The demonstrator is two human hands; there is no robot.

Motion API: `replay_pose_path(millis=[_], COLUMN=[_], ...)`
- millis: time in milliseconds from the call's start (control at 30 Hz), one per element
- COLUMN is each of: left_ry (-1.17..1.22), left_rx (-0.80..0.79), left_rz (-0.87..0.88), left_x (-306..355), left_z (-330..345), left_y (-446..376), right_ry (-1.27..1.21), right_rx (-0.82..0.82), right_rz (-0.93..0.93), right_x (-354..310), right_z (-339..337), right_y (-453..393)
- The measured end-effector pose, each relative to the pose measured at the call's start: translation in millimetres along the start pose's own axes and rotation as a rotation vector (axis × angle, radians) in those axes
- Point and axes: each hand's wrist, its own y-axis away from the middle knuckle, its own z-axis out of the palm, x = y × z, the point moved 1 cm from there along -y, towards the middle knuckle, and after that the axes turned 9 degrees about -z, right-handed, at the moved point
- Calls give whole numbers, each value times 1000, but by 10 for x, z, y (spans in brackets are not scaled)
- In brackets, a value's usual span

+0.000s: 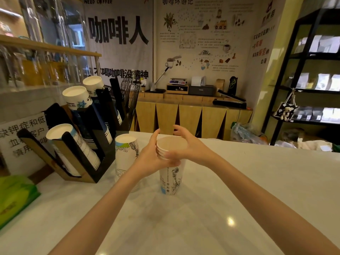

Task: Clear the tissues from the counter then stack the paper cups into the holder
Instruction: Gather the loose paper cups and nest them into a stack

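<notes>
A stack of nested white paper cups (172, 178) with line drawings stands mouth up on the white counter (257, 181) in the middle. My left hand (150, 159) wraps around its upper part from the left. My right hand (185, 144) curls over the rim from the right, thumb on the front. A second stack of cups (126, 155) stands upside down just left of it. The black cup holder (88, 144) at the left holds three slanted rows of cups, bottoms facing out.
A green tissue pack (14, 197) lies at the counter's left edge. A paper sign (24, 140) leans behind the holder. A wooden side counter (193, 111) with a scale and boxes stands behind, and dark shelves (312, 80) at the right.
</notes>
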Motion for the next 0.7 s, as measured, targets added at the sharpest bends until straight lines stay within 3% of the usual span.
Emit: replay_pose_path(millis=[133,367,533,700], left_ry=[-126,-346,-355,-297], left_rx=[89,222,254,344], left_rz=[127,393,431,391], left_x=[15,33,124,234], left_z=[-12,-4,-42,-220], left_y=[88,213,273,277], right_ry=[-223,-313,-329,-240], right_rx=[38,-16,100,151], right_rz=[61,161,171,107], right_x=[230,568,622,491], right_z=[-20,430,688,349], right_y=[191,413,439,398])
